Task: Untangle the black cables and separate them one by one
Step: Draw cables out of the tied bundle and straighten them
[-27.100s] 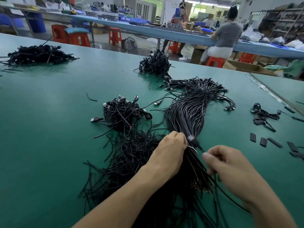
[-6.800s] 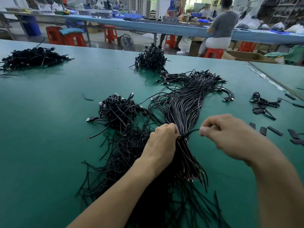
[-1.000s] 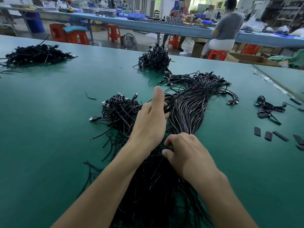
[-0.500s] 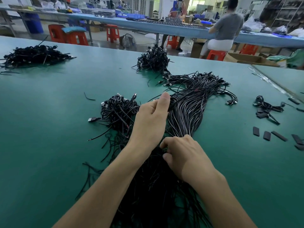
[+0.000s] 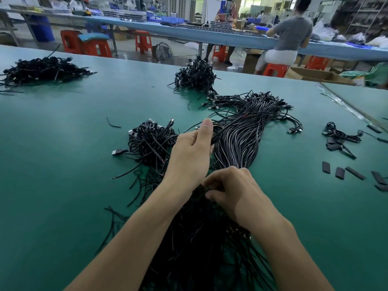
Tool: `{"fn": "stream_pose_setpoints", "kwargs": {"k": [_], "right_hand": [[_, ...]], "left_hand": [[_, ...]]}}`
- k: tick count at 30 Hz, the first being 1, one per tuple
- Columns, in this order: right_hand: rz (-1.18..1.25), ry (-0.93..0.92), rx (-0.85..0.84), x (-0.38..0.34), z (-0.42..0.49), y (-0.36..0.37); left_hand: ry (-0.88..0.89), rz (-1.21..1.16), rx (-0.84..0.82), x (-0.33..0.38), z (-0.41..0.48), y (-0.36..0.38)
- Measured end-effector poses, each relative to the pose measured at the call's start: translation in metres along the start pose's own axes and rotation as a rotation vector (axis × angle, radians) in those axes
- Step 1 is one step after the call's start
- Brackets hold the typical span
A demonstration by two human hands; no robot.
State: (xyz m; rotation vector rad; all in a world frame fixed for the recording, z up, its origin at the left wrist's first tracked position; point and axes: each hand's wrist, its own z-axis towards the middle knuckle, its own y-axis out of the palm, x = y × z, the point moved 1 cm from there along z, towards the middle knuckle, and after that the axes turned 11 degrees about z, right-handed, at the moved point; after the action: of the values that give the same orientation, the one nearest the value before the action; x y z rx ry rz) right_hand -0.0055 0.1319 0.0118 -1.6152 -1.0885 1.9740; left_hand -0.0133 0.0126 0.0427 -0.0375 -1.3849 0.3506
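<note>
A long bundle of black cables (image 5: 241, 135) runs from my forearms up the middle of the green table (image 5: 63, 164), its plug ends fanned out at the far end. My left hand (image 5: 189, 156) pinches a cable loop between thumb and forefinger at the bundle's left side. Just below it, my right hand (image 5: 228, 190) has its fingers curled into the bundle's narrow waist, gripping strands there. A tangled clump of cables (image 5: 150, 141) lies to the left of my left hand, with loose bare-ended strands (image 5: 134, 185) trailing toward me.
Two more black cable heaps sit farther off: a cable heap at far left (image 5: 42, 69) and a cable heap at centre back (image 5: 195, 75). A small cable knot (image 5: 340, 137) and several short black sleeve pieces (image 5: 340, 172) lie at right. A seated person (image 5: 289, 38) works at the blue bench behind.
My left hand has pulled back slightly toward me, its forefinger now curled with the thumb on a cable loop. My right hand stays dug into the bundle's waist.
</note>
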Motion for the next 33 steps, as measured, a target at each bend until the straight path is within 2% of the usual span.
{"fn": "stream_pose_setpoints", "kwargs": {"k": [4, 10, 14, 18, 22, 25, 29, 33], "right_hand": [[0.104, -0.071, 0.036, 0.001, -0.003, -0.014], [0.423, -0.112, 0.37, -0.002, -0.006, -0.048], [0.794, -0.165, 0.618, -0.014, -0.009, -0.048], [1.192, -0.17, 0.744, -0.031, -0.008, -0.037], [1.325, -0.122, 0.673, -0.042, -0.011, -0.029], [1.372, -0.145, 0.613, -0.043, -0.012, -0.031], [1.345, -0.185, 0.419, -0.042, -0.013, -0.035], [1.227, -0.071, 0.33, -0.034, -0.012, -0.04]], "left_hand": [[-0.019, -0.052, 0.003, 0.004, -0.003, -0.002], [-0.03, -0.085, -0.017, 0.004, -0.003, -0.002], [-0.062, -0.094, -0.092, 0.0, -0.006, 0.005], [0.065, -0.094, -0.211, 0.009, -0.013, 0.01], [0.088, -0.215, -0.27, 0.018, -0.016, 0.007], [0.074, -0.259, -0.235, 0.022, -0.018, 0.006], [0.057, -0.344, -0.177, 0.025, -0.017, 0.003], [0.058, -0.314, -0.139, 0.026, -0.019, 0.0]]}}
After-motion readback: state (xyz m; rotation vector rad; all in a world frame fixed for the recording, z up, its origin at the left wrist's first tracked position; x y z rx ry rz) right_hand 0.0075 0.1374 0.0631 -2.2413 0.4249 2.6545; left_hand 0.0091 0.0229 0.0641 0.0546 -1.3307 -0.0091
